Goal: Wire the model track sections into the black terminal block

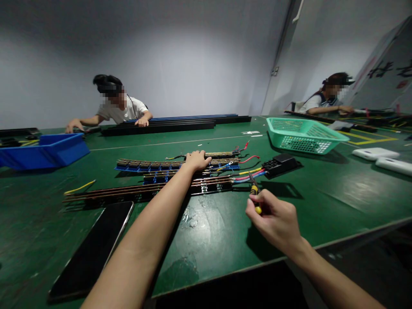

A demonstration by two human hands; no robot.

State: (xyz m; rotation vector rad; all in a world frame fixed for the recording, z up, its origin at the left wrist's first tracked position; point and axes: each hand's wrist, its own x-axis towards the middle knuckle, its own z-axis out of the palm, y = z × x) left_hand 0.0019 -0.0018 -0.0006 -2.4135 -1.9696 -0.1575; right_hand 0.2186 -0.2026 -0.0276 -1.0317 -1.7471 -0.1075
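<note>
My left hand (pixel 197 161) reaches across several slim strips and is closed over the farther ones; its fingertips are hidden behind the knuckles. The nearest strip is a black track strip (pixel 212 185) with copper-coloured rods along it. Behind it lie blue-based strips (pixel 141 165) with similar rods. Coloured wires (pixel 247 175) run from the near strip's right end to a black box (pixel 280 165). My right hand (pixel 275 216) is closed round pliers (pixel 254 189) with yellow and black handles. Their dark jaws point away from me, close to the wires; whether they touch, I cannot tell.
A phone (pixel 93 249) lies near my left forearm. There is a blue bin (pixel 61 150) at left and a green basket (pixel 305 133) at right, near white cases (pixel 375 153). Two people sit across the table, one beside long black bars (pixel 161 128).
</note>
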